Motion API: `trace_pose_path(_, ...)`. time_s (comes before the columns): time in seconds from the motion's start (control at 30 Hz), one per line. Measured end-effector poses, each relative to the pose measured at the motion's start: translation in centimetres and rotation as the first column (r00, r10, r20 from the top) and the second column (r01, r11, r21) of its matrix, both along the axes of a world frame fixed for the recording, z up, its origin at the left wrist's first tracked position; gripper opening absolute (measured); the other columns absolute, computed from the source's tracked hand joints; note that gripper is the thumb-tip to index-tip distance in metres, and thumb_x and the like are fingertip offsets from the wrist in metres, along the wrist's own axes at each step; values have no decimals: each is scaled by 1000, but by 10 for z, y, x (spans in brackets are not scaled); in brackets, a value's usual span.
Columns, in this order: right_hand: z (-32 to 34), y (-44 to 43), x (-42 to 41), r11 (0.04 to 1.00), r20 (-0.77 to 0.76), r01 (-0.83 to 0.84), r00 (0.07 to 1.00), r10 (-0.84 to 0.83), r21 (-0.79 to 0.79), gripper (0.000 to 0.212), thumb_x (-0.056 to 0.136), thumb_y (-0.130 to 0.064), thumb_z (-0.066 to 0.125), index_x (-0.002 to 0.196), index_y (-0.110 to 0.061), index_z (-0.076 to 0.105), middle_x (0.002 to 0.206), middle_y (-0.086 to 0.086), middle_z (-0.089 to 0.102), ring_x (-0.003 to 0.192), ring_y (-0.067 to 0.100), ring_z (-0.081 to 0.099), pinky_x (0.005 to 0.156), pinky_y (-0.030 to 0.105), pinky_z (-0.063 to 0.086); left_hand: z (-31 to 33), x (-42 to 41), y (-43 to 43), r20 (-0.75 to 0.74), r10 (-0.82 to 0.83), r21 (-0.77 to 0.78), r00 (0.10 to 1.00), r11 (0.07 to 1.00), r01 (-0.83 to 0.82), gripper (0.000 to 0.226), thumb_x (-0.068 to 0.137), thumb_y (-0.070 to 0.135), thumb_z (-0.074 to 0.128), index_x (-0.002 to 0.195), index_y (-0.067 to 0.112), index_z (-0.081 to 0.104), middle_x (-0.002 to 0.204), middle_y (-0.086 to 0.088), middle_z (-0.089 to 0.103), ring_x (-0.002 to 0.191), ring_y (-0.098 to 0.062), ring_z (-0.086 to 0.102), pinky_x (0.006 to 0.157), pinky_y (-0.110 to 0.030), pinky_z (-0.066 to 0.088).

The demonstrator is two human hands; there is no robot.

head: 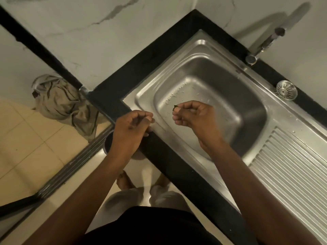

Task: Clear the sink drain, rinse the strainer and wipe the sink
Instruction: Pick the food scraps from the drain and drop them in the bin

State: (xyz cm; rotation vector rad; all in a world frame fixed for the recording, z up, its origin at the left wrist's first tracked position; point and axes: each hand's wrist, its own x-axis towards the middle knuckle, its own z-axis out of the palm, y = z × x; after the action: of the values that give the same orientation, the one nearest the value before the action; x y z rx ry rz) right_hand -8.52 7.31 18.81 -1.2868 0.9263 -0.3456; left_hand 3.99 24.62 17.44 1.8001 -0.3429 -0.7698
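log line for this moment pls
right hand: pinching dark scrap over steel sink basin | left hand: curled at rim | round steel strainer: on ledge

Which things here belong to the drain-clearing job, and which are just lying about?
Job:
sink
strainer, lying on the sink's back rim
tap
dark scrap pinched in the right hand
left hand, at the counter edge

Lying about:
bundled cloth on the floor
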Motion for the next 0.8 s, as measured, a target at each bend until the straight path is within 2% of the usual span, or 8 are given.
trace_pose_path(0.1,12,46,27,993,-14,-102,995,101,-53,7,91,-6,77,98,-4,77,83,14,79,74,20,78,73,29,65,1,19,37,16,71,29,997,997,-71,12,101,21,68,109,22,77,98,1,81,81,-18,77,74,-27,64)
trace_pose_path(0.17,13,80,49,984,-30,-163,986,162,-66,5,91,-7,78,96,-7,77,82,12,79,74,20,78,74,31,65,1,36,68,33,127,33,991,991,-129,11,102,18,68,107,20,77,94,0,81,75,-15,76,70,-26,64)
trace_pose_path(0.33,-16,161,95,956,-62,-292,955,290,-35,7,91,-14,79,98,-15,78,84,5,81,78,17,80,72,25,63,-28,70,153,29,238,117,971,964,-240,14,103,16,65,110,15,77,93,-3,81,73,-16,76,68,-28,64)
trace_pose_path(0.5,-96,225,137,950,-207,-304,927,313,75,5,90,-10,80,94,-11,77,81,7,81,77,25,80,75,37,67,-85,88,220,-66,352,198,934,922,-333,16,102,11,64,105,20,77,94,-3,81,72,-14,75,67,-30,61)
trace_pose_path(0.57,-140,241,154,954,-297,-284,906,300,98,4,89,-7,79,91,-8,76,77,7,80,72,21,80,71,34,66,-116,91,236,-89,373,242,923,907,-344,17,102,12,63,101,23,77,94,-3,81,74,-16,75,69,-33,62)
trace_pose_path(0.63,-183,251,169,956,-389,-271,874,293,111,6,89,-5,78,87,-8,74,72,4,78,64,14,77,68,30,65,-146,94,245,-135,403,278,905,893,-355,16,102,10,62,102,18,76,96,-9,81,75,-20,73,70,-35,60)
trace_pose_path(0.7,-225,257,185,957,-474,-275,833,286,94,11,90,-4,77,83,-11,72,71,0,75,60,11,74,71,33,66,-177,100,251,-168,426,308,889,879,-363,15,101,8,62,105,12,76,98,-14,80,75,-21,72,70,-33,58)
trace_pose_path(0.8,-274,261,204,959,-555,-278,791,257,48,2,90,1,74,91,-1,74,83,14,78,74,24,77,79,45,66,-215,109,253,-213,459,339,863,863,-375,13,99,8,64,103,10,76,100,-17,80,76,-22,72,74,-35,58)
